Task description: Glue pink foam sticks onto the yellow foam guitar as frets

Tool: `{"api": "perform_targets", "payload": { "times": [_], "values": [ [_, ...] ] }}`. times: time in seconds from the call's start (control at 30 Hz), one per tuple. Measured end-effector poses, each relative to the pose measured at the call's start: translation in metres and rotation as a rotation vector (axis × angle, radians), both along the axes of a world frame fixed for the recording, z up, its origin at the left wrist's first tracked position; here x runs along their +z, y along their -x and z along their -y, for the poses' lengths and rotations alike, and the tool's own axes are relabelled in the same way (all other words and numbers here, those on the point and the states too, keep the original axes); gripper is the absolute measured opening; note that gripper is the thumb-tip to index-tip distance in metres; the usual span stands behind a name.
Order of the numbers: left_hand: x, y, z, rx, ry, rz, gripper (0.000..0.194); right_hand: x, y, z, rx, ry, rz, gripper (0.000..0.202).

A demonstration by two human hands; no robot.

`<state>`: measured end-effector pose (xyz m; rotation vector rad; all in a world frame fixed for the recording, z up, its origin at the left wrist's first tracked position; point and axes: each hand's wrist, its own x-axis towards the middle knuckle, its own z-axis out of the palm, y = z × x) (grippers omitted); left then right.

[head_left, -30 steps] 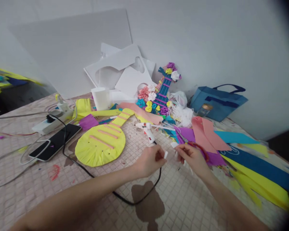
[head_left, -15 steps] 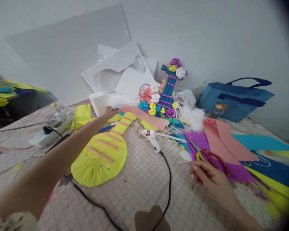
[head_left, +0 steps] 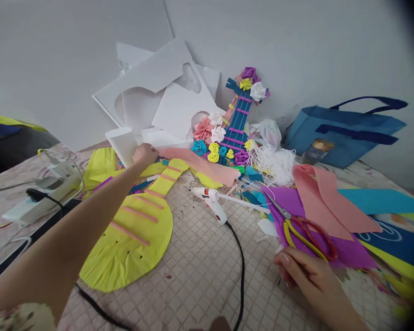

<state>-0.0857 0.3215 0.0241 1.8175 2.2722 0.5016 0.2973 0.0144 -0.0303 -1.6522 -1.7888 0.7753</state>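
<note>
My left hand [head_left: 145, 154] reaches far forward, its fingers curled beside a white paper roll [head_left: 121, 145]; what it holds, if anything, is hidden. Below that arm lies a yellow guitar shape [head_left: 131, 243] with pink strips across it. My right hand [head_left: 305, 269] is at the lower right, thumb and fingers pinched together on something too small to make out. Just above it are scissors [head_left: 291, 223] with red and yellow handles, lying on purple paper [head_left: 355, 259]. A white glue gun [head_left: 214, 203] rests mid-table, its black cord running toward me.
A blue decorated guitar [head_left: 239, 120] with paper flowers leans at the back near white string [head_left: 276, 163]. A blue bag [head_left: 345, 149] and a jar [head_left: 316, 151] stand right. A power strip [head_left: 37, 202] lies left; white cut-out boards [head_left: 145, 76] lean on the wall.
The view has shifted, so the table items sit differently in the frame. My left hand is now closer against the white roll. My right hand remains pinched near the scissors.
</note>
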Motion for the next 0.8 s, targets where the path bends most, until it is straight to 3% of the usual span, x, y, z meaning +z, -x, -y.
{"api": "perform_targets", "payload": {
  "times": [0.2, 0.33, 0.4, 0.47, 0.6, 0.67, 0.73, 0.8],
  "values": [
    [0.054, 0.012, 0.068, -0.033, -0.24, -0.063, 0.028, -0.002, 0.003, 0.003, 0.03, -0.023, -0.068, 0.031],
    [0.067, 0.013, 0.136, -0.259, -0.046, 0.287, 0.031, 0.001, 0.014, 0.007, 0.036, -0.031, -0.152, 0.022],
    [0.062, 0.008, 0.173, -0.459, 0.186, 0.658, 0.027, 0.004, 0.02, 0.01, 0.028, -0.042, -0.184, 0.029],
    [0.052, -0.004, 0.208, -0.529, 0.375, 0.94, 0.02, 0.005, 0.026, 0.011, 0.005, -0.039, -0.231, 0.032],
    [0.028, -0.039, 0.261, -0.671, 0.638, 1.221, 0.023, 0.003, 0.033, 0.01, -0.024, 0.015, -0.379, 0.036],
    [0.013, -0.053, 0.271, -0.714, 0.656, 1.181, 0.025, 0.001, 0.036, 0.008, 0.021, 0.005, -0.401, 0.029],
    [-0.003, -0.059, 0.271, -0.77, 0.595, 0.915, 0.023, 0.0, 0.036, 0.007, 0.062, -0.009, -0.394, 0.024],
    [-0.016, -0.058, 0.267, -0.777, 0.428, 0.558, 0.021, -0.002, 0.036, 0.007, 0.079, -0.011, -0.371, 0.022]
  ]
}}
